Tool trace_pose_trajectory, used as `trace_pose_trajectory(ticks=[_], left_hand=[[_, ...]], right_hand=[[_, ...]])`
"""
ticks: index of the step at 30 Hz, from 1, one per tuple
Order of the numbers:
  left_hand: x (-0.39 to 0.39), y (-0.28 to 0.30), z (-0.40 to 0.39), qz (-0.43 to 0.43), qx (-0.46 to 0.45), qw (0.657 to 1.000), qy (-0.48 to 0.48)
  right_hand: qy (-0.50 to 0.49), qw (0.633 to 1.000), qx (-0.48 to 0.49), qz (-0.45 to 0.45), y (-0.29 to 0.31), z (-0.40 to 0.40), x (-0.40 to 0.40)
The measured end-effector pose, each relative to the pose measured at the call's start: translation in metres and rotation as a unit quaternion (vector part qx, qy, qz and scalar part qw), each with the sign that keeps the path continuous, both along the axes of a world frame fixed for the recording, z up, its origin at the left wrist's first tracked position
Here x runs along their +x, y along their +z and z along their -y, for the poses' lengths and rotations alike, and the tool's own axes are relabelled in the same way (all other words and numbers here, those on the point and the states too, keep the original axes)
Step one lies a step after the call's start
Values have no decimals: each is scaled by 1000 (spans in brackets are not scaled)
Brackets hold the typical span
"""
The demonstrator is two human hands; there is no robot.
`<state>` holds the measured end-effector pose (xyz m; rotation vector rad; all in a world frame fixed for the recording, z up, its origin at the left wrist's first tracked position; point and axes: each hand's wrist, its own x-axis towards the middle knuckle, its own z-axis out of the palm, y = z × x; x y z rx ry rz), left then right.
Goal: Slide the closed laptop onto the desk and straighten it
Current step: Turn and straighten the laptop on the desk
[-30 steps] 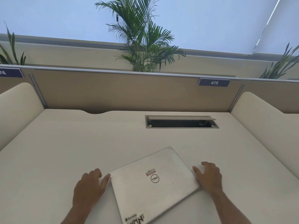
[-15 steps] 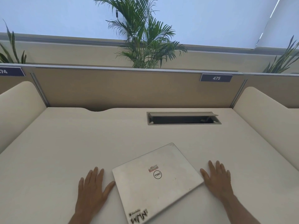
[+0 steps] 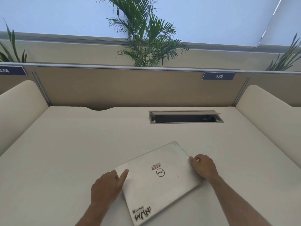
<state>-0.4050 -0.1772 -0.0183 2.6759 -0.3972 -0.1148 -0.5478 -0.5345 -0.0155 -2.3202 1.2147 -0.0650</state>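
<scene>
A closed silver laptop [image 3: 160, 181] with stickers on its lid lies flat on the cream desk [image 3: 81, 152], turned at an angle with its far corner pointing right of centre. My left hand [image 3: 106, 186] grips the laptop's left edge, thumb resting on the lid near the left corner. My right hand [image 3: 204, 166] curls over the right edge, fingertips on the lid. The laptop's near corner reaches the bottom of the view.
An open cable tray slot [image 3: 185, 117] is set in the desk at the back right. A tan partition [image 3: 130, 88] closes the back, and padded cream side panels [image 3: 268, 111] stand at both sides. Potted palms [image 3: 146, 38] rise behind the partition.
Both hands lay flat on the desk beside the laptop half a second ago; now they have closed onto its left and right edges. The laptop's angle is about the same.
</scene>
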Motion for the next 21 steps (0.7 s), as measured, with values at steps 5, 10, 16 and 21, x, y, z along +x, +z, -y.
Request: trace_pose_trajectory(ticks=[5, 10, 16, 21], left_hand=[[-3, 5, 15, -49, 27, 998, 37], [-2, 9, 21, -86, -15, 994, 61], [1, 9, 27, -131, -29, 987, 85], [9, 9, 31, -163, -53, 979, 107]], right_hand=[[-14, 998, 63, -28, 9, -23, 22], [-43, 994, 85, -57, 15, -33, 28], [-58, 992, 100, -51, 20, -37, 28], [-76, 991, 99, -46, 23, -46, 29]])
